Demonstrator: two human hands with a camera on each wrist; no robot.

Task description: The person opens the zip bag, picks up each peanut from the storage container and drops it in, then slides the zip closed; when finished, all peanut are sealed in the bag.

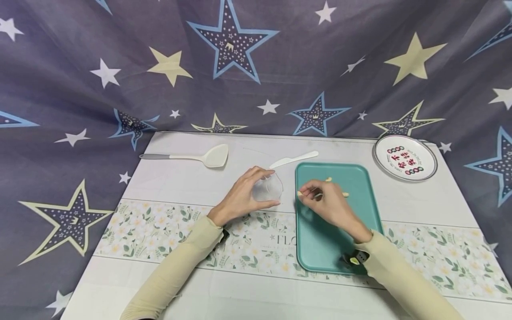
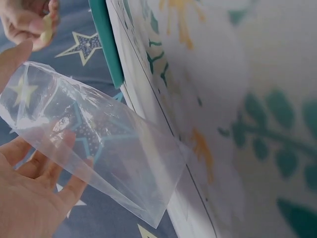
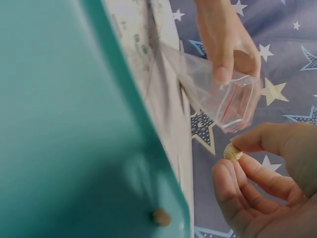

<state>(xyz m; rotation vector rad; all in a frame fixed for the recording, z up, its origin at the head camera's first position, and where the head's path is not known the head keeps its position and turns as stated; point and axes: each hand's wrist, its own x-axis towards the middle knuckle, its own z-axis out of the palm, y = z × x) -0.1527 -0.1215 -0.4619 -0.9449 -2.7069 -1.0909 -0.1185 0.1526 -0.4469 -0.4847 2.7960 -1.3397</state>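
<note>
My left hand (image 1: 239, 195) holds a clear plastic zip bag (image 1: 267, 189), thumb and fingers spread around its mouth. In the right wrist view the bag's open mouth, with a red line along it, faces my right hand (image 1: 329, 202). Thumb and fingertips of that hand pinch a small pale-yellow piece (image 3: 232, 152), apart from the bag and over the left rim of the teal tray (image 1: 320, 253). On the tray lie other small pale pieces, one piece (image 1: 329, 179) behind the right hand and another piece (image 1: 346, 194) beside it. The forearm may hide more.
A white spatula (image 1: 216, 156) with a grey handle lies at the back left. Behind the bag and tray is a white plastic knife (image 1: 294, 159). A white plate (image 1: 426, 162) with red lettering stands at the back right. A star-patterned cloth (image 1: 248, 106) hangs behind the table.
</note>
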